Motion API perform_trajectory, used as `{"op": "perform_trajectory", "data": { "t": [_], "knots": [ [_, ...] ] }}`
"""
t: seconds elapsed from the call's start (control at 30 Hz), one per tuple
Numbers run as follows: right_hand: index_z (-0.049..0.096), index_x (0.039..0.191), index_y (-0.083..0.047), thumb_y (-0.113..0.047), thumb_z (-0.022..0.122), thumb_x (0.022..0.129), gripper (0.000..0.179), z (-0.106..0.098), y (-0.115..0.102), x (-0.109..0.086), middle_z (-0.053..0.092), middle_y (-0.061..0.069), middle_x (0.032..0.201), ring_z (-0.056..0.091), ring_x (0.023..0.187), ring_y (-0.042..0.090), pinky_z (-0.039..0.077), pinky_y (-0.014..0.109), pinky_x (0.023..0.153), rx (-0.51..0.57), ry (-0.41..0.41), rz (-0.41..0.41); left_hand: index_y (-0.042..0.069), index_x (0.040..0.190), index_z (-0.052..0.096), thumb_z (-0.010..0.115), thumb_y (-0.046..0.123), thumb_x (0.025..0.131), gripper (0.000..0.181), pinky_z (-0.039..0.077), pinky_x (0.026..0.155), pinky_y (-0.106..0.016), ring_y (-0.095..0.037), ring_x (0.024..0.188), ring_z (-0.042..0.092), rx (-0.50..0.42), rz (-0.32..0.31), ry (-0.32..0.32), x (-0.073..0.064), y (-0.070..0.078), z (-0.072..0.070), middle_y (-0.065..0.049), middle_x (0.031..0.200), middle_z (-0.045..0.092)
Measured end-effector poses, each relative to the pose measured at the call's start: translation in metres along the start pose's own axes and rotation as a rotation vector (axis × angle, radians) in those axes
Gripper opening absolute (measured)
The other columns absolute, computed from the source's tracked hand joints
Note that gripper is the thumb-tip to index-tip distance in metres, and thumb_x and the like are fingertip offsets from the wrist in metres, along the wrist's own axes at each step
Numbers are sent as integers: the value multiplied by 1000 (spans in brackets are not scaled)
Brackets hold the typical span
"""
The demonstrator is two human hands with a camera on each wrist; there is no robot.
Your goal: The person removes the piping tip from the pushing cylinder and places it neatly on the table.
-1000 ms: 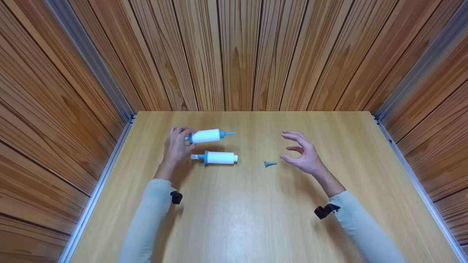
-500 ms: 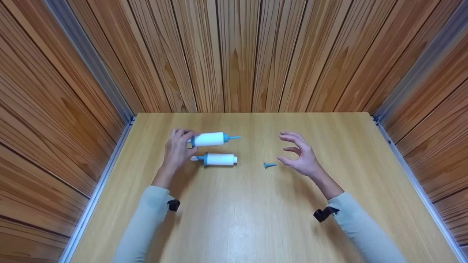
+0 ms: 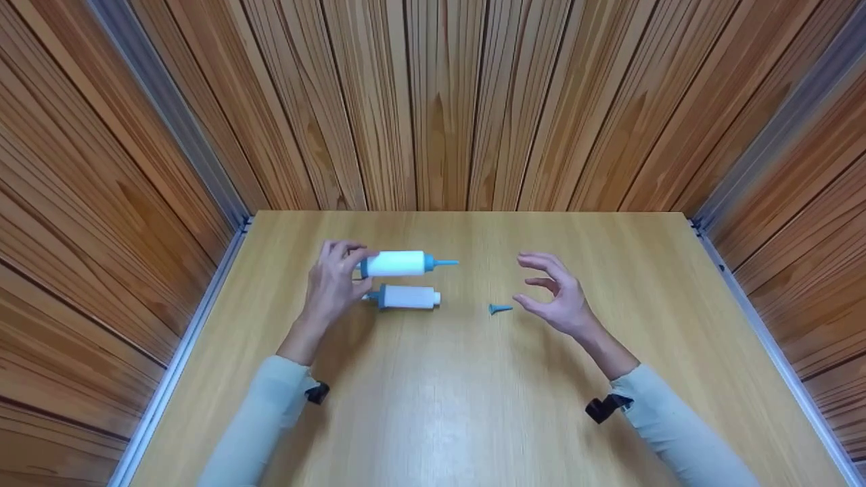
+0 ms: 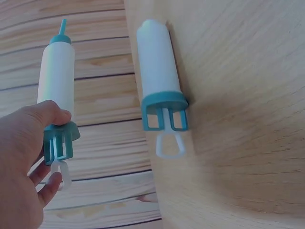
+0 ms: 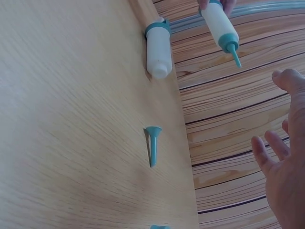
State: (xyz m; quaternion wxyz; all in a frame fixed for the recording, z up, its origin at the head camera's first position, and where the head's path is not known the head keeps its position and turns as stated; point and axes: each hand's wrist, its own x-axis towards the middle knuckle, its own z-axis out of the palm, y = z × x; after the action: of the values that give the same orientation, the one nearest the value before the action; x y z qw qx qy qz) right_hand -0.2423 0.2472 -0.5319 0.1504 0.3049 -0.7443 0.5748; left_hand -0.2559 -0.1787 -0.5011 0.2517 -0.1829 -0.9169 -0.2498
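the left grip (image 3: 330, 284) pinches a smooth white cylinder (image 3: 399, 263) with tapered teal nozzle (image 3: 444, 262); a second cylinder (image 3: 408, 297) lies beside that grip, a flared teal tip (image 3: 500, 309) near the released right grip (image 3: 565, 304).

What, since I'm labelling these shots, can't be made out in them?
Head view: much of the rear end of the held bottle, behind the left hand.
Head view: the rear tip of the lying bottle, behind that hand.
Right wrist view: most of the teal piece, cut off by the bottom edge.
All views: the inside of either bottle, behind opaque-looking white.
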Motion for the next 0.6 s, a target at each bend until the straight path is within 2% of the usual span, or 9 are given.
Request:
{"op": "perform_trajectory", "data": {
  "t": [0.1,0.27,0.33,0.53,0.6],
  "knots": [
    [63,146,13,22,85,83,67,2,0,0,63,23,153,65,142,5,63,23,107,10,-5,-6,10,124,83,95,6,87,39,66,93,-54,-41,120,65,4,31,8,-1,5,-1,-20,131,77],
    [61,147,13,22,83,84,67,3,-4,0,66,-6,153,66,142,9,63,24,108,20,-11,-15,10,123,84,96,9,87,37,66,88,-52,-39,118,67,2,76,27,-2,14,-3,-18,128,78],
    [61,147,13,22,83,84,67,4,-6,0,65,-12,153,66,142,8,63,24,108,23,-15,-14,10,123,84,96,11,88,37,66,87,-51,-38,118,67,0,85,27,-3,17,-3,-17,128,78],
    [61,147,13,22,83,85,66,7,-12,1,67,-2,150,67,141,7,63,24,108,27,-9,-3,12,124,85,97,14,89,38,66,87,-50,-36,118,66,1,94,12,-4,29,-4,-16,130,78],
    [61,147,13,22,83,85,66,8,-14,2,66,-3,150,67,141,7,63,24,108,29,-6,2,14,124,85,97,14,88,38,67,85,-49,-35,118,66,9,98,8,-4,33,-4,-15,130,78]
  ]
}}
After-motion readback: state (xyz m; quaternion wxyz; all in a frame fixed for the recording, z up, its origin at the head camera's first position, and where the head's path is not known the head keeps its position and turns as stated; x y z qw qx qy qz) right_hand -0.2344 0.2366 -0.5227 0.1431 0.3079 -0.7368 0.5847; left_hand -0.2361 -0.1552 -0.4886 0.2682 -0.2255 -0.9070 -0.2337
